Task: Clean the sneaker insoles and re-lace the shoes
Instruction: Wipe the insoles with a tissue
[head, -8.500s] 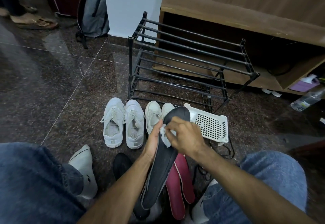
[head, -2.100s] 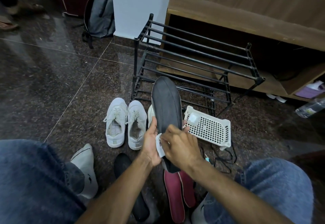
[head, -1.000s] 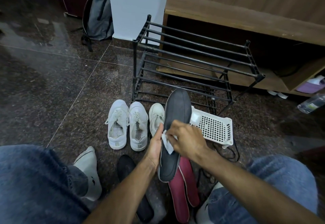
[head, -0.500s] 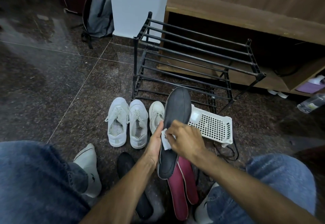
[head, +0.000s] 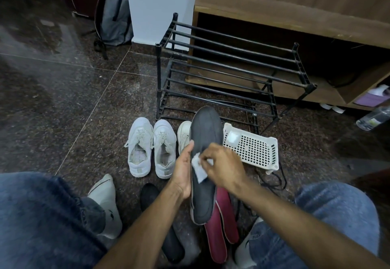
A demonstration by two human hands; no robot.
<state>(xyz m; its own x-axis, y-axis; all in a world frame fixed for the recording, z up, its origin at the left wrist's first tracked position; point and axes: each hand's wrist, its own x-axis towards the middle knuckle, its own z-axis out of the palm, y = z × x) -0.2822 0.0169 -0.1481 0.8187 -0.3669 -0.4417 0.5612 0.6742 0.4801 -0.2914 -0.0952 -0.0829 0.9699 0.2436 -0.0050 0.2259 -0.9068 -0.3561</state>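
The right hand (head: 221, 164) pinches a white wipe (head: 198, 166) against the dark insole (head: 205, 163), which the left hand (head: 183, 172) grips upright over the floor. Cleaning looks midway (red insoles (head: 221, 226) wait below); the white sneakers (head: 152, 148) beyond look laced already.

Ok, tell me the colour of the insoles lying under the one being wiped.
Dark red insoles, seen in the head view.

The shoe rack (head: 232, 74) stands on the floor. Just before its left end sits a pair of sneakers (head: 150, 146); before its right end, a basket (head: 253, 148). Between them, nearer than the rack, an insole (head: 205, 140) is held up.
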